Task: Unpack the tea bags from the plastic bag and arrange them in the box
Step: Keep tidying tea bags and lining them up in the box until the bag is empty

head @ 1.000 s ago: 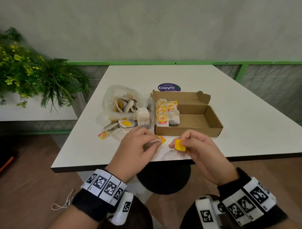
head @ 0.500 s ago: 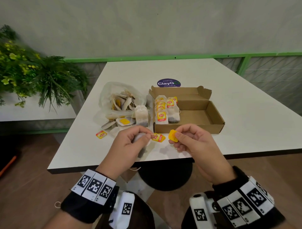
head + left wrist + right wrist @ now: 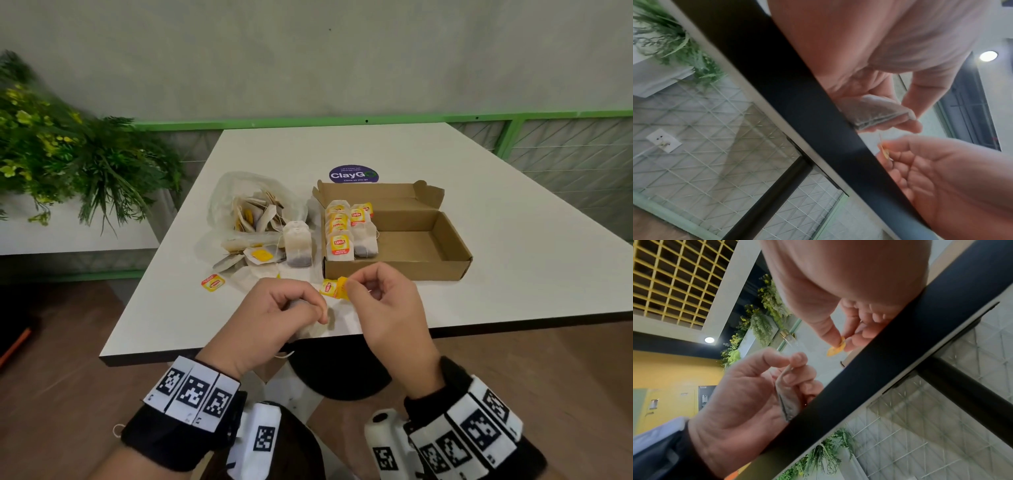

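Observation:
My left hand (image 3: 317,310) grips a tea bag (image 3: 875,112) over the table's near edge, the bag mostly hidden under its fingers in the head view. My right hand (image 3: 354,291) pinches a small yellow tag (image 3: 342,289), which sits against a second Lipton tag (image 3: 327,287). The right wrist view shows the same tag (image 3: 835,348) and the tea bag (image 3: 787,400). Behind the hands, the open cardboard box (image 3: 428,263) holds two rows of tea bags (image 3: 340,245) at its left end. The clear plastic bag (image 3: 236,192) of loose tea bags lies left of it.
One tea bag (image 3: 298,246) stands upright between the plastic bag and the box. A loose tag (image 3: 213,283) lies on the white table (image 3: 513,257). A purple sticker (image 3: 354,174) sits behind the box. Plants (image 3: 68,164) stand off the table's left side.
My right hand has brought the yellow tag leftwards until it meets the Lipton tag. My left hand has kept its hold on the tea bag and dropped slightly towards the table edge.

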The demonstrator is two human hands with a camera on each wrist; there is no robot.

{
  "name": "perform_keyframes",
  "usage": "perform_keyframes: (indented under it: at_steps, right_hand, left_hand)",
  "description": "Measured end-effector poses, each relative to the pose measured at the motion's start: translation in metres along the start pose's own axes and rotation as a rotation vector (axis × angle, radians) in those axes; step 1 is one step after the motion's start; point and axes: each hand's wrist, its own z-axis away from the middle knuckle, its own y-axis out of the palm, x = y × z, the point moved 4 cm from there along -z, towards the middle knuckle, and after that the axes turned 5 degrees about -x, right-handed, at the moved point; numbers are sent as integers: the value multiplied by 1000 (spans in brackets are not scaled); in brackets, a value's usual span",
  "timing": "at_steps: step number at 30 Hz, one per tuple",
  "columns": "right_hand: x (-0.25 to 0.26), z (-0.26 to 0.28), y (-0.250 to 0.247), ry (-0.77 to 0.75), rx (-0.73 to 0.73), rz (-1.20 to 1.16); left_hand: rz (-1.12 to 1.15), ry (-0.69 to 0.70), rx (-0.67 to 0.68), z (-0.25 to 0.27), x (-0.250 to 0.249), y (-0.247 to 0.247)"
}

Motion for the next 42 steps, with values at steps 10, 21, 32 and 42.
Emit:
perform_keyframes:
  at_steps: [10, 21, 32, 42]
  right_hand:
    - [5, 6, 6, -151, -61, 156]
    - [9, 1, -2, -26, 206, -111]
    - [6, -7, -5, 92, 200, -205]
    - [6, -11, -8, 117, 277, -247]
  left_hand:
    - [-32, 53, 7, 0, 0, 3]
    - [-96, 58, -87, 1, 0, 4]
    - [-14, 71, -112, -1, 1, -1]
    - [17, 14, -109, -3, 2, -4]
